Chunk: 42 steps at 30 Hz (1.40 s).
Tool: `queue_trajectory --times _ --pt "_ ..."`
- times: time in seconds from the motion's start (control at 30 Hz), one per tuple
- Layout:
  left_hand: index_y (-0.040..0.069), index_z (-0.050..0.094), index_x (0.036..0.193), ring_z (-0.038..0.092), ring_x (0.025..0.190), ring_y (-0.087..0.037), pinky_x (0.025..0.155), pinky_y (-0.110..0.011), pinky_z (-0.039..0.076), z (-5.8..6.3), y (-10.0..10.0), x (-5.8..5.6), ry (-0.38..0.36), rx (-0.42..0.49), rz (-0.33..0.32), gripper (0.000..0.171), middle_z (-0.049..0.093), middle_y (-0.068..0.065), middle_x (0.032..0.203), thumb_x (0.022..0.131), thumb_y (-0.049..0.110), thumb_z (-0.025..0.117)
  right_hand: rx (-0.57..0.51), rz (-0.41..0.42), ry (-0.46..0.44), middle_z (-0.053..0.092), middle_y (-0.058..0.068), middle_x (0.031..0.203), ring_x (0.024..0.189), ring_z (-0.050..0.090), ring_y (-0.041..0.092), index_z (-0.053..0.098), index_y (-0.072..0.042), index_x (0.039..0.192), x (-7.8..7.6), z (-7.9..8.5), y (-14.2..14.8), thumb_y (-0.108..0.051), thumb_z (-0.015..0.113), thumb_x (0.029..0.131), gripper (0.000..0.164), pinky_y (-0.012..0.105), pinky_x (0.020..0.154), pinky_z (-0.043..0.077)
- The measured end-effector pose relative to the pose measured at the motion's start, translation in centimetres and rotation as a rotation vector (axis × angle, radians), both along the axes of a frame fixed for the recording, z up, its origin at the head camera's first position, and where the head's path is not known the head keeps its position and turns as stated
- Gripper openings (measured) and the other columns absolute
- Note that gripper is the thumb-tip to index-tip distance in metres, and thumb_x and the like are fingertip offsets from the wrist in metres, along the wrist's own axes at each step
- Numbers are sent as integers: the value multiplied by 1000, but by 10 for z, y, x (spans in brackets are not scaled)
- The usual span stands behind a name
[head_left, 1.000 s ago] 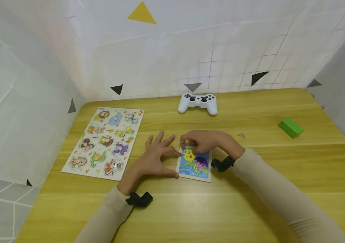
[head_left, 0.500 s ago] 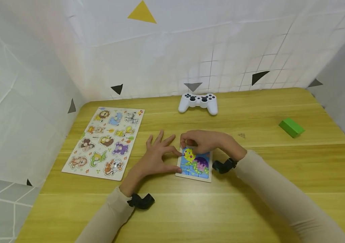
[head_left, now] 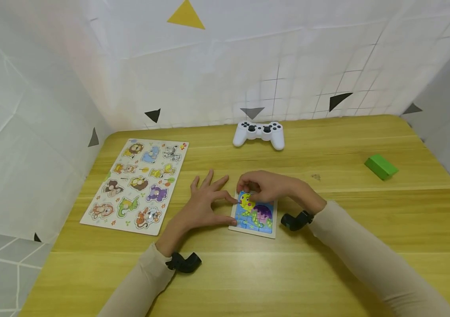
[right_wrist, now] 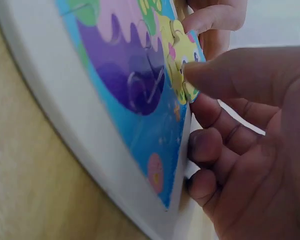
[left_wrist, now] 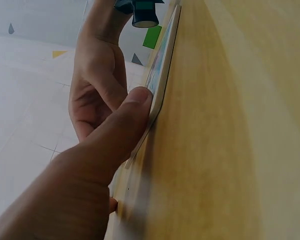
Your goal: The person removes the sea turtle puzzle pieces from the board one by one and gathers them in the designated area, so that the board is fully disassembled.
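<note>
A small jigsaw puzzle [head_left: 263,214] with a purple-shelled, yellow-headed creature lies in its pale tray [head_left: 247,231] on the table. My right hand [head_left: 266,186] pinches a yellow puzzle piece [right_wrist: 189,49] with an eye on it, near the tray's upper left; the right wrist view shows that piece raised at an angle. Spread fingers mark my left hand [head_left: 204,206], whose thumb [left_wrist: 136,99] presses the tray's lower left edge. Its index fingertip is by the tray's left side. The right hand covers the tray's upper edge in the head view.
An animal peg board [head_left: 134,187] lies to the left of my left hand. Behind the puzzle is a white game controller [head_left: 258,135], and a green block [head_left: 381,167] sits at the far right. White patterned sheeting [head_left: 209,79] hangs around the table.
My left thumb has slid up onto the tray's lower left edge. The right hand and wrist have shifted slightly rightward, and more of the tray's upper left corner shows.
</note>
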<state>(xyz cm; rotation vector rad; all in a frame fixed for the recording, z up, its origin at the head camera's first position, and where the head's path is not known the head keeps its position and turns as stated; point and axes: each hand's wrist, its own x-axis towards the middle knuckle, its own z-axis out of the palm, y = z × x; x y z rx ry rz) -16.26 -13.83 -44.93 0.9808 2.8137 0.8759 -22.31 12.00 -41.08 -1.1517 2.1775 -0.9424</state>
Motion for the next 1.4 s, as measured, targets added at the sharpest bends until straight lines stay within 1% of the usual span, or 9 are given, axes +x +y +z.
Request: queue_trajectory --times 0.23,0.47,0.6,0.73,0.9,1.03,1.17,1.27,1.4 --pt "40 74 109 9 156 -51 116 -76 -3 0 -2 -2 14 5 -4 47 39 -7 163 70 62 86 -51 -31 -101 63 4 94 79 55 17 67 -10 111 -4 -2 1 -3 64 96 17 24 71 48" --pt "40 74 109 8 156 -50 116 -74 -5 2 -3 -3 27 23 -19 46 44 8 160 70 62 86 -70 -44 -138 65 4 92 81 57 18 69 -12 111 -12 0 5 -8 65 98 14 26 74 50" --pt "40 73 108 9 157 -47 117 -73 -6 1 -2 -3 25 24 -13 47 51 12 154 70 64 85 -89 -99 -157 68 7 93 83 58 18 68 -11 116 -20 1 13 -14 65 100 17 27 75 50" --pt "40 73 108 10 157 -47 117 -73 -6 1 -1 -3 31 28 -10 47 54 12 152 69 65 85 -91 -223 -114 73 8 96 83 62 17 70 -10 121 -29 0 21 -14 66 99 23 26 74 50" --pt "41 73 108 10 157 -45 117 -72 -6 0 0 -1 17 23 -4 47 52 13 153 69 65 85 -103 -344 39 76 11 107 85 65 15 72 -4 121 -37 -5 26 -8 65 99 24 24 73 50" --pt "42 72 109 9 158 -43 118 -71 -7 -2 -1 0 5 11 2 48 51 15 154 69 66 85 -82 -376 100 75 14 114 91 65 18 71 -2 122 -40 -8 24 -7 63 100 24 27 81 50" --pt "42 72 109 10 158 -44 117 -71 -6 -4 -1 1 12 15 1 48 52 14 153 69 65 85 -63 -390 87 75 13 115 97 68 21 71 -2 121 -38 -8 22 -7 62 99 24 32 88 52" --pt "41 72 109 11 158 -44 117 -71 -6 -4 -1 2 18 15 0 48 52 13 153 69 65 85 -61 -387 84 75 13 112 94 68 21 71 -2 119 -37 -9 21 -7 65 97 23 32 85 52" --pt "40 72 108 11 157 -45 117 -71 -6 -3 -1 2 20 16 2 49 52 13 153 69 65 85 -18 -379 111 75 7 104 88 64 17 72 -7 117 -36 -10 21 -14 74 92 26 29 81 52"
